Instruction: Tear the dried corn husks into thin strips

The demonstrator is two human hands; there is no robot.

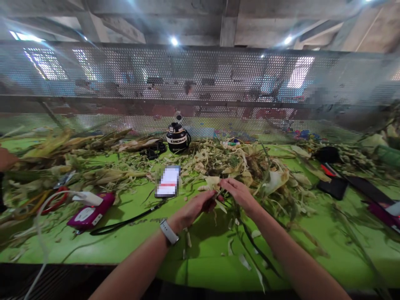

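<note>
Both my hands meet above the green tabletop, near the middle of the view. My left hand (200,204), with a pale-banded watch (169,232) on its wrist, is closed around the lower part of a pale corn husk piece (212,182). From the right, my right hand (239,193) pinches the same piece, its fingertips against those of the left. The exact grip between the fingers is partly hidden. Just behind the hands lies a heap of dry husks (246,160), and narrow strips hang or lie below them.
A phone (168,181) with a lit screen lies left of my hands. A black jug marked ENERGY (177,138) stands behind. At left are a purple power bank (92,211), red-handled scissors (56,201) and another person's hand (8,159). A perforated metal screen (206,83) crosses the back.
</note>
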